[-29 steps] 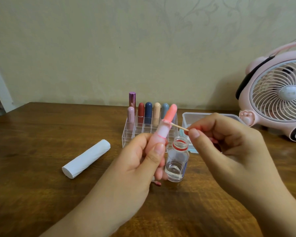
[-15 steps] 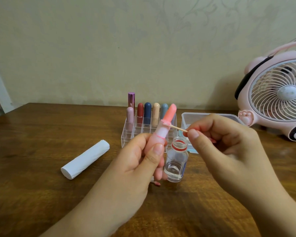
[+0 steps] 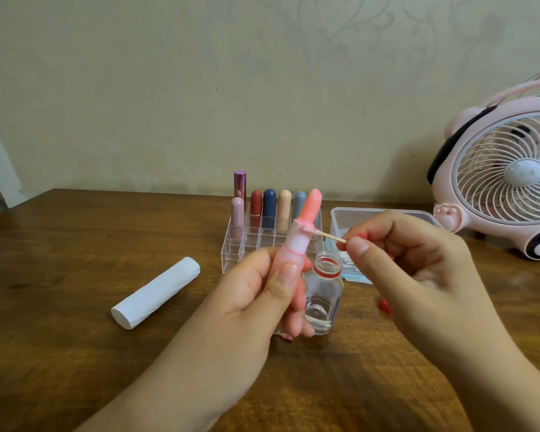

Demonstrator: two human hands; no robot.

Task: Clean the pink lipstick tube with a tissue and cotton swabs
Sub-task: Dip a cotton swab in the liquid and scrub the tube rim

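Observation:
My left hand (image 3: 259, 294) holds the pink lipstick tube (image 3: 295, 247) upright, its coral stick extended above the pale collar. My right hand (image 3: 399, 263) pinches a wooden cotton swab (image 3: 325, 234) by its stick. The swab's cotton tip touches the tube's collar just below the coral stick. A roll of white tissue (image 3: 155, 293) lies on the table to the left, apart from both hands.
A small open glass bottle (image 3: 323, 294) with clear liquid stands right behind my left fingers. A clear organizer (image 3: 250, 244) holds several lipsticks at the back. A clear plastic box (image 3: 356, 218) and a pink fan (image 3: 505, 169) stand to the right. A red cap (image 3: 384, 305) peeks out under my right hand.
The swab tip has shifted slightly along the tube's collar; both hands stay nearly in place.

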